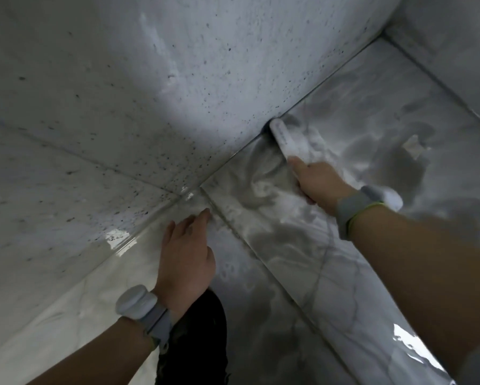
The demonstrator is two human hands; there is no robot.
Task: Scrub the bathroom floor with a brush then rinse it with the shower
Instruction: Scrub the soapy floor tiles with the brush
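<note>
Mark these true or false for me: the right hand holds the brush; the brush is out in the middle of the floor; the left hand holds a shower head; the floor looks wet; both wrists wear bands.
1. The right hand holds the white brush. True.
2. The brush is mid-floor. False: its tip is at the joint where the floor meets the speckled wall.
3. The left hand holds a shower head. False: it is open and holds nothing.
4. The floor looks wet. True: it has shiny glare and foamy streaks.
5. Both wrists wear bands. True.
</note>
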